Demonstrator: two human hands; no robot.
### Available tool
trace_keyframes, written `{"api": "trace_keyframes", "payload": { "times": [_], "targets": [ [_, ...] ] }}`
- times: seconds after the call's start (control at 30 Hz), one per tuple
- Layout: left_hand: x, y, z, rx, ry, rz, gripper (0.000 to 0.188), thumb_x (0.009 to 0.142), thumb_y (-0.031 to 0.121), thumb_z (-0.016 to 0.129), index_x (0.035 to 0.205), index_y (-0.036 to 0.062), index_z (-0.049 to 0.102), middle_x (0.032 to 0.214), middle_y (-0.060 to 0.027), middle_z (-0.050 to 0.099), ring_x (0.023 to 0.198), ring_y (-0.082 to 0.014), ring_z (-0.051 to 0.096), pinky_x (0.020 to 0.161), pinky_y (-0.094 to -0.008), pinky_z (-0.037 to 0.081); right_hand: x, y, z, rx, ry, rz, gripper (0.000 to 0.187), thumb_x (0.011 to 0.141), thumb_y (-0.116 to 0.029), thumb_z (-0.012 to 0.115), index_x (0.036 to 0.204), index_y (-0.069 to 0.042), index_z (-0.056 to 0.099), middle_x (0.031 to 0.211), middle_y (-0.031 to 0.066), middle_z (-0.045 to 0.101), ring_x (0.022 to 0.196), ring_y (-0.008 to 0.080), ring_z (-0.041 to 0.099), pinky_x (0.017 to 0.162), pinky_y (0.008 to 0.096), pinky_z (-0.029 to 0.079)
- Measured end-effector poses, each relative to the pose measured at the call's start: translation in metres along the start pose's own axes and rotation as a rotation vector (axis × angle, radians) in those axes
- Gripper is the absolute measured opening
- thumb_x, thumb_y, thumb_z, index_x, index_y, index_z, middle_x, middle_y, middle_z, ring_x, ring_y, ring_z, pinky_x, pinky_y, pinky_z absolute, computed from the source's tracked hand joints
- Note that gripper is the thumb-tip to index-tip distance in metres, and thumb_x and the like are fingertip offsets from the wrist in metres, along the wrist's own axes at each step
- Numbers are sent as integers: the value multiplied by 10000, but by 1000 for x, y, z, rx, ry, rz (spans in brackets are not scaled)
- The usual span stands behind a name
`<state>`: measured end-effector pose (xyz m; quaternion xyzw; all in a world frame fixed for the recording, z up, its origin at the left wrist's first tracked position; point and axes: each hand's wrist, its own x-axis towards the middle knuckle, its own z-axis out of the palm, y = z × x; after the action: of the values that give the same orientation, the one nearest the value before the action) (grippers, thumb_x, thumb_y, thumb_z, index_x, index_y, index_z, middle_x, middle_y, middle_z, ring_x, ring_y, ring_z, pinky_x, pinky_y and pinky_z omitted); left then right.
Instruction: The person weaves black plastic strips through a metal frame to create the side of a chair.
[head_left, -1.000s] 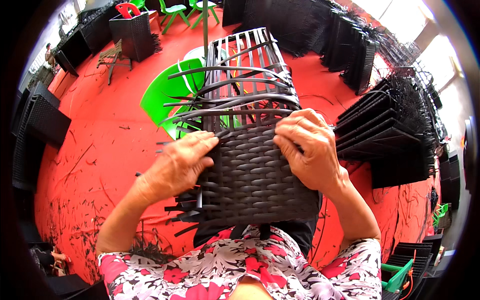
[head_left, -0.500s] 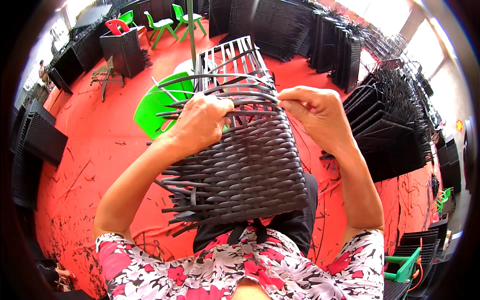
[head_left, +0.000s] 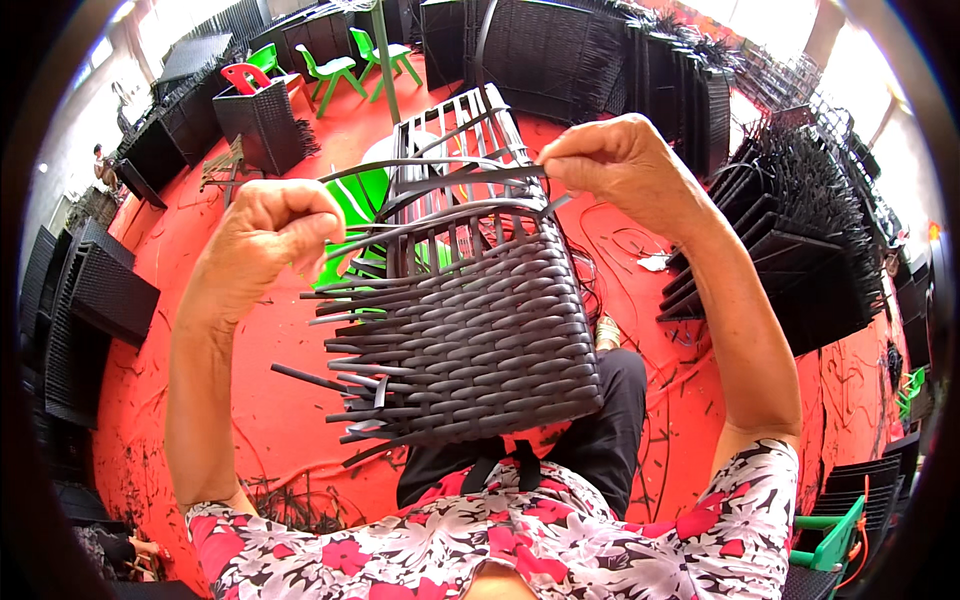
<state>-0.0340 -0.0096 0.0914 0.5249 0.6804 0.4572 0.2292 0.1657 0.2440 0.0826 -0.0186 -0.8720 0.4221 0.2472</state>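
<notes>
A half-woven panel of black plastic wicker (head_left: 490,350) leans over my lap, its lower part tightly woven and its upper part a bare frame (head_left: 500,125) with slats. My right hand (head_left: 625,175) pinches a flat black strip (head_left: 500,176) at the frame's right edge. Left of the panel, my left hand (head_left: 270,235) has its fingers curled together near the loose strip ends; whatever lies in them is hidden. Several cut strip ends (head_left: 350,365) stick out along the panel's left side.
Behind the panel stands a green plastic chair (head_left: 365,190). Stacks of black wicker panels (head_left: 780,240) stand at the right, and more wicker pieces (head_left: 110,290) at the left. Strip scraps lie on the red floor (head_left: 270,400). Small green chairs (head_left: 330,70) are farther back.
My left hand has moved left, off the panel. My right hand has risen slightly, with a strip end at its fingertips. The upper strips have shifted, and the view has moved a little.
</notes>
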Motion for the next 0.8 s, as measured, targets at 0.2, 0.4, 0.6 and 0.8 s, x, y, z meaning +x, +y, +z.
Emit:
{"api": "trace_keyframes", "payload": {
  "times": [0.2,0.4,0.6,0.8],
  "targets": [
    [31,2,68,340,363,498,209,910,205,636,1007,22,604,898,-23,600,693,-79,549,635,-216,438,-8,-36,-1,-359,-108,56,134,856,-26,627,966,27,684,740,63,654,682,67,563,630,249,472],
    [52,-4,94,25,91,190,217,850,171,705,995,19,652,806,-21,614,673,-84,556,602,-244,458,-20,-46,2,-550,-178,-38,184,807,7,590,980,16,653,791,134,636,675,195,598,654,310,474],
    [80,-19,119,60,109,424,110,843,70,624,863,-26,675,684,-104,639,612,-144,615,590,-328,490,-24,-44,35,-966,-65,-294,315,782,-8,547,1096,-31,542,902,147,635,843,296,636,776,394,458],
    [67,-11,105,-311,152,159,103,877,5,590,954,-58,613,726,-73,623,620,-93,601,554,-231,494,-30,-39,14,-813,-71,-200,253,726,23,633,977,-5,650,859,148,595,777,329,618,676,403,481]
  ]
}}
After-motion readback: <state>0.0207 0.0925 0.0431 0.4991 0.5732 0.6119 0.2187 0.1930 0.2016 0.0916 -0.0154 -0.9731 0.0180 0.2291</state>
